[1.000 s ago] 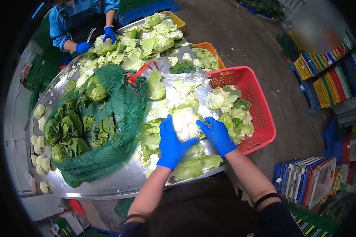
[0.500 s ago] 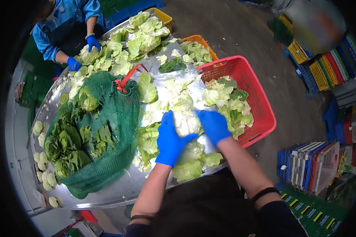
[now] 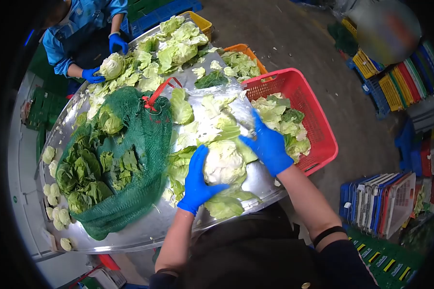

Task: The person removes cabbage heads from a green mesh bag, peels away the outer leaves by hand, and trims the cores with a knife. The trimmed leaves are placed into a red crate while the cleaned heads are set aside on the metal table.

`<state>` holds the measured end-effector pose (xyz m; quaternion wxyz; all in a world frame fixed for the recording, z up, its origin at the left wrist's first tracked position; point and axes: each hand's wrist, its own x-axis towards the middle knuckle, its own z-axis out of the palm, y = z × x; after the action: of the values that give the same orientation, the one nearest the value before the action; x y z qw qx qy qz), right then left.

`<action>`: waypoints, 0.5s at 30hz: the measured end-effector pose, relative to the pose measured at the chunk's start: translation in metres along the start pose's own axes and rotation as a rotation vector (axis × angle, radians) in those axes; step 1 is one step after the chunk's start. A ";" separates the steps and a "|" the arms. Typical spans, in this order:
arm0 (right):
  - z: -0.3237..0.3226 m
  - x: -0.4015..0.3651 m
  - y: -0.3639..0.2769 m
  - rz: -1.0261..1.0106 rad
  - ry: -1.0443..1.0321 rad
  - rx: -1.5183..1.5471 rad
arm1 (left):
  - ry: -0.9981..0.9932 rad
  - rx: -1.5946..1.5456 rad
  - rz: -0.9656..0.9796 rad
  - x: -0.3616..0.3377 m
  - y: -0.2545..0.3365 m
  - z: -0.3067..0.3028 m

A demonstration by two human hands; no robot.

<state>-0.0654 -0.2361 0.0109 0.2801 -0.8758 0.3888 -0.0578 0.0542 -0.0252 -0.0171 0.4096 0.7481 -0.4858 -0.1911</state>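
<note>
A pale cabbage with loose outer leaves rests on the metal table in front of me. Along its left side lies my left hand, blue-gloved, fingers stretched up and thumb spread beneath the head. My right hand, also gloved, is open to the right of the cabbage, its fingers spread near the red crate's corner. Loose cabbage leaves lie below the head, and more are under and beyond it. To the left is a green mesh bag with a red tie, holding leafy cabbages.
A red crate of leaves stands at the table's right edge, with an orange crate beyond. Across the table, a co-worker's blue-gloved hands are at another cabbage. Small pale cut pieces line the left edge.
My right hand has moved right, off the cabbage, and its fingers have spread. My left hand has shifted slightly down and left. The co-worker's cabbage now shows its rounded pale side.
</note>
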 end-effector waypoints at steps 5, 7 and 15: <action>0.040 -0.010 0.010 -0.183 -0.208 0.360 | 0.092 0.069 -0.061 0.004 -0.011 -0.002; 0.049 -0.011 0.010 -0.187 -0.106 0.363 | 0.119 0.082 -0.146 0.010 0.009 0.014; 0.016 -0.022 -0.007 -0.220 -0.063 -0.078 | 0.129 0.105 -0.389 0.046 0.019 0.026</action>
<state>-0.0716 -0.2096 0.0041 0.2496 -0.9248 0.2836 -0.0455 0.0465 -0.0804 -0.0119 0.3557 0.8589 -0.3141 -0.1927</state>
